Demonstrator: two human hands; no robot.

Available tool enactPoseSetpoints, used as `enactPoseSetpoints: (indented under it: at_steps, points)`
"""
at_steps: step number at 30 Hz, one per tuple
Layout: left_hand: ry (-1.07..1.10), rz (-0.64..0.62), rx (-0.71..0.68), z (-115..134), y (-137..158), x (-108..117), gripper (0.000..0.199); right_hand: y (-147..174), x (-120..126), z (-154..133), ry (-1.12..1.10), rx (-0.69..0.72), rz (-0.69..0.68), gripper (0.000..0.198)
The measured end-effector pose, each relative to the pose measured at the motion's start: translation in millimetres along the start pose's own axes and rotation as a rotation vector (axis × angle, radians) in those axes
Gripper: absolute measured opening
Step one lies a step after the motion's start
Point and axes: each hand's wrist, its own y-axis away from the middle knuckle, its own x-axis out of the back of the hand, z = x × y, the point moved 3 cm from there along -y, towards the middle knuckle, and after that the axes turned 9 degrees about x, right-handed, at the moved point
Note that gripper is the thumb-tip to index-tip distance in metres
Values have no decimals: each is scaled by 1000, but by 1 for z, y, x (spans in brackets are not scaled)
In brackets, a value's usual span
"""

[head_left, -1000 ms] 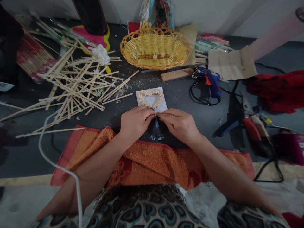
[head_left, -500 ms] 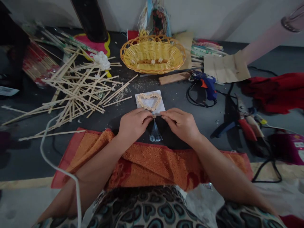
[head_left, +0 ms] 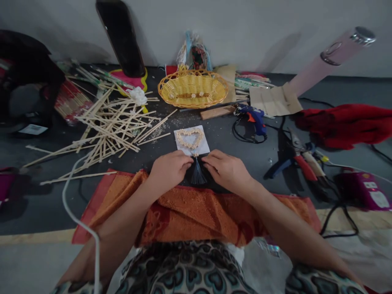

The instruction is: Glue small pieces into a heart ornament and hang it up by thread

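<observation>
A heart-shaped ring of small beige pieces [head_left: 198, 139] lies on a square of white paper [head_left: 206, 148]. From its lower point hangs a dark blue tassel [head_left: 198, 174], its strands fanned over the table. To the tassel's left, my left hand [head_left: 170, 168] is closed, thumb and forefinger pinched close to the tassel's top. My right hand [head_left: 227, 169] mirrors it on the other side, fingers curled and pressed together by the paper's lower right corner. Whatever sits between the fingertips of either hand is too small to make out.
Behind stands a yellow wicker basket [head_left: 192, 87] with a few small pieces inside. Thin wooden sticks [head_left: 107, 126] are heaped on the left. A blue glue gun [head_left: 255, 118], pliers [head_left: 301, 159] and a red cloth [head_left: 346, 124] lie right. An orange towel [head_left: 196, 212] lines the front edge.
The view has tilted up, showing more of the wall and the pink bottle. My fingertips have moved slightly down from the heart's lower point to beside the tassel.
</observation>
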Motion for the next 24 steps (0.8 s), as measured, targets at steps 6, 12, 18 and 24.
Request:
enactPoseSetpoints:
  at_steps: [6, 12, 18, 24]
  points:
    - [-128, -91, -85, 19, 20, -4, 29, 22, 1, -22, 112, 67, -85, 36]
    - [-120, -95, -168, 26, 40, -7, 33, 46, -3, -40, 43, 87, -49, 37]
    - [-69, -115, -230, 29, 48, -9, 34, 53, -2, -37, -235, 147, 36, 34]
    - [24, -248, -267, 29, 58, 1, 30, 55, 7, -33, -242, 98, 3, 35]
